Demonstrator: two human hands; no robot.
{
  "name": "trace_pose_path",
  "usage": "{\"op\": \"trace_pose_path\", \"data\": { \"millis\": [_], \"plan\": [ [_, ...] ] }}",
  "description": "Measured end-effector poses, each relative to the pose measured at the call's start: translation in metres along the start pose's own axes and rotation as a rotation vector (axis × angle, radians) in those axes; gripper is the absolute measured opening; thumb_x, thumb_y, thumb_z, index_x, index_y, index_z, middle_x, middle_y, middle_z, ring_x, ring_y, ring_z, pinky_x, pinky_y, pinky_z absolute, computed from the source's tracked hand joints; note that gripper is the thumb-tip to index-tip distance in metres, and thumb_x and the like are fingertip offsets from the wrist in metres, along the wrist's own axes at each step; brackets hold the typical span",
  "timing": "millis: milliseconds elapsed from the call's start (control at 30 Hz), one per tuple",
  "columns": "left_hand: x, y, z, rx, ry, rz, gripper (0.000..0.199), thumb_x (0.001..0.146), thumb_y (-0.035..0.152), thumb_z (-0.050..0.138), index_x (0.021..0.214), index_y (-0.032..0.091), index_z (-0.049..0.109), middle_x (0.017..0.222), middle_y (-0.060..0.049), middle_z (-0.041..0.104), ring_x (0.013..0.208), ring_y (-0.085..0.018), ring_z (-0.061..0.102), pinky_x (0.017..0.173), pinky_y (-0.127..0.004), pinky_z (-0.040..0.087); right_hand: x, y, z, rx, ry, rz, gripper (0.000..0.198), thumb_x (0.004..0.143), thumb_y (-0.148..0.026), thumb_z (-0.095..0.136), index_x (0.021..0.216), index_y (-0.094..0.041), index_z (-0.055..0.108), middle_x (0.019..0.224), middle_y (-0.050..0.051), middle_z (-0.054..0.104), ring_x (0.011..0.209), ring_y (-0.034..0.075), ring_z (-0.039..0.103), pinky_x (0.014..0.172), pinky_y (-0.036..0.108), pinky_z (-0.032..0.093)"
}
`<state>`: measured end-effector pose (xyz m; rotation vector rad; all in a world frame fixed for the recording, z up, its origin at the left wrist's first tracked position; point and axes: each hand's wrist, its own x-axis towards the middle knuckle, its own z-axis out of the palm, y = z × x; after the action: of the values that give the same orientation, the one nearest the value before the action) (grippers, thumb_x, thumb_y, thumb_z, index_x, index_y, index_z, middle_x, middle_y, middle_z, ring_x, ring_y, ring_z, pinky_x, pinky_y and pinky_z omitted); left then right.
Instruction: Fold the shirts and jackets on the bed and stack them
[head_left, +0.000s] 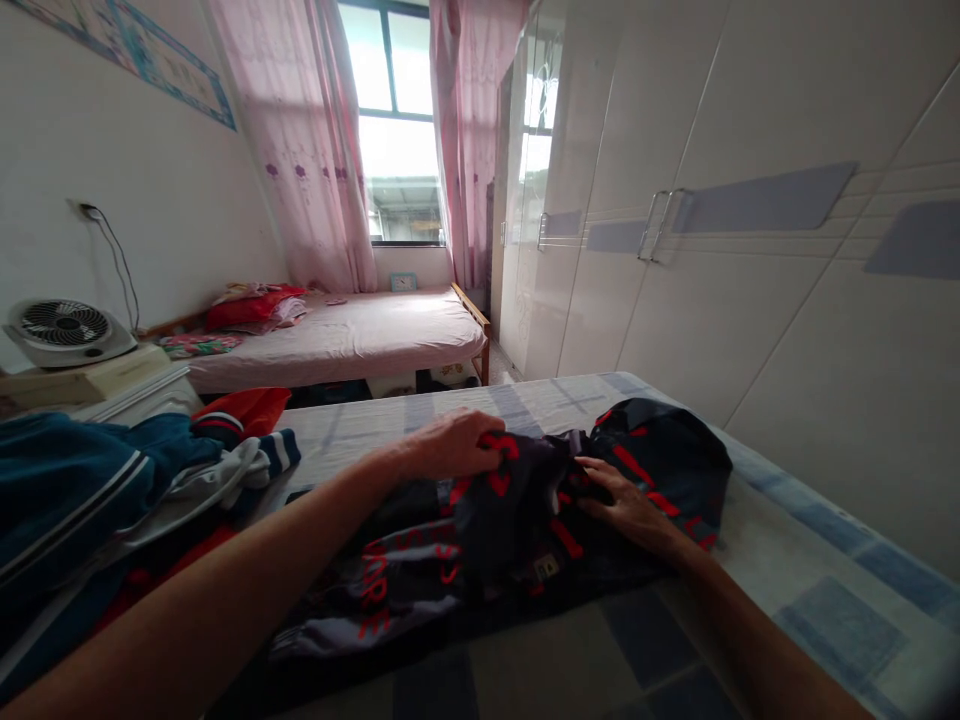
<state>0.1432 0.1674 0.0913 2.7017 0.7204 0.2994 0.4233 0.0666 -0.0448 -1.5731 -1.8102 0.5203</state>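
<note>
A dark garment with red lettering and grey patches lies bunched across the bed in front of me; whether it is a jacket or a shirt I cannot tell. My left hand is closed on its upper edge, fingers pinching a raised fold. My right hand has its fingers curled into the folds right of the middle, with fingertips partly hidden in the cloth. Beyond the right hand, a rounded dark part with red marks spreads over the sheet. A small light label shows on the front between both hands.
A heap of clothes, teal, white and red, lies at the left. The checked bed sheet runs under the garment. A small fan stands behind the heap. White wardrobe doors rise at the right; a pink bed stands by the window.
</note>
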Motion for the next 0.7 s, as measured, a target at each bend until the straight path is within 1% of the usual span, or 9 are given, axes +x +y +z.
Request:
{"op": "trace_pose_path", "data": {
  "millis": [100, 200, 300, 400, 467, 533, 600, 633, 700],
  "plan": [
    [-0.013, -0.013, -0.023, -0.149, 0.03, -0.175, 0.037, 0.08, 0.049, 0.046, 0.09, 0.017, 0.062, 0.071, 0.0, 0.058, 0.067, -0.015, 0.053, 0.057, -0.024, 0.04, 0.015, 0.001, 0.001, -0.011, 0.091, 0.0, 0.029, 0.08, -0.04, 0.055, 0.096, -0.02, 0.07, 0.126, 0.01, 0.057, 0.119, 0.025, 0.051, 0.103, 0.041, 0.038],
    [-0.038, -0.044, -0.027, -0.266, -0.017, -0.346, 0.051, 0.076, 0.061, 0.049, 0.096, 0.016, 0.064, 0.07, -0.001, 0.06, 0.063, -0.015, 0.054, 0.051, -0.022, 0.037, 0.032, 0.0, 0.0, -0.039, 0.129, -0.003, 0.027, 0.08, -0.04, 0.053, 0.085, -0.02, 0.07, 0.119, 0.009, 0.061, 0.114, 0.023, 0.054, 0.101, 0.039, 0.039],
    [-0.072, -0.074, -0.016, -0.374, -0.107, -0.456, 0.049, 0.069, 0.06, 0.059, 0.088, 0.016, 0.068, 0.072, -0.002, 0.064, 0.064, -0.016, 0.056, 0.052, -0.022, 0.039, 0.047, -0.002, -0.002, -0.074, 0.102, -0.006, 0.026, 0.079, -0.041, 0.053, 0.078, -0.021, 0.069, 0.116, 0.008, 0.063, 0.11, 0.023, 0.055, 0.099, 0.037, 0.04],
    [-0.106, -0.091, -0.004, -0.5, -0.16, -0.5, 0.042, 0.065, 0.056, 0.067, 0.078, 0.016, 0.068, 0.073, -0.002, 0.065, 0.067, -0.017, 0.058, 0.056, -0.023, 0.043, 0.059, -0.003, -0.002, -0.082, 0.073, -0.003, 0.029, 0.079, -0.045, 0.052, 0.073, -0.02, 0.067, 0.106, 0.007, 0.066, 0.101, 0.023, 0.058, 0.091, 0.035, 0.043],
    [-0.124, -0.096, 0.002, -0.601, -0.13, -0.52, 0.04, 0.068, 0.055, 0.065, 0.08, 0.017, 0.067, 0.076, -0.002, 0.067, 0.069, -0.017, 0.06, 0.06, -0.024, 0.046, 0.066, -0.003, -0.002, -0.082, 0.065, 0.007, 0.034, 0.08, -0.048, 0.049, 0.075, -0.019, 0.066, 0.091, 0.005, 0.067, 0.089, 0.021, 0.06, 0.082, 0.032, 0.046],
    [-0.138, -0.099, 0.005, -0.726, -0.037, -0.569, 0.041, 0.072, 0.056, 0.061, 0.088, 0.018, 0.065, 0.083, -0.003, 0.069, 0.073, -0.018, 0.062, 0.066, -0.027, 0.049, 0.073, -0.002, -0.003, -0.087, 0.058, 0.022, 0.039, 0.082, -0.052, 0.044, 0.077, -0.019, 0.065, 0.077, 0.002, 0.065, 0.076, 0.018, 0.059, 0.071, 0.028, 0.045],
    [-0.147, -0.102, 0.007, -0.828, 0.051, -0.639, 0.042, 0.072, 0.056, 0.062, 0.094, 0.02, 0.064, 0.089, -0.003, 0.07, 0.078, -0.019, 0.065, 0.071, -0.029, 0.051, 0.079, -0.001, -0.003, -0.105, 0.058, 0.042, 0.042, 0.083, -0.054, 0.042, 0.078, -0.019, 0.065, 0.071, 0.0, 0.063, 0.068, 0.015, 0.056, 0.064, 0.025, 0.043],
    [-0.151, -0.104, 0.008, -0.859, 0.056, -0.668, 0.042, 0.069, 0.054, 0.065, 0.094, 0.02, 0.065, 0.09, -0.004, 0.07, 0.081, -0.021, 0.066, 0.072, -0.029, 0.052, 0.081, 0.0, -0.002, -0.12, 0.062, 0.055, 0.042, 0.082, -0.054, 0.043, 0.077, -0.018, 0.065, 0.069, 0.0, 0.062, 0.067, 0.015, 0.055, 0.062, 0.024, 0.042],
    [-0.157, -0.108, 0.011, -0.893, -0.003, -0.701, 0.041, 0.062, 0.05, 0.073, 0.09, 0.02, 0.068, 0.089, -0.005, 0.071, 0.085, -0.023, 0.066, 0.074, -0.03, 0.053, 0.086, 0.004, 0.0, -0.158, 0.068, 0.085, 0.041, 0.079, -0.055, 0.046, 0.073, -0.018, 0.065, 0.065, 0.0, 0.061, 0.064, 0.014, 0.054, 0.059, 0.024, 0.039]
  ]
}}
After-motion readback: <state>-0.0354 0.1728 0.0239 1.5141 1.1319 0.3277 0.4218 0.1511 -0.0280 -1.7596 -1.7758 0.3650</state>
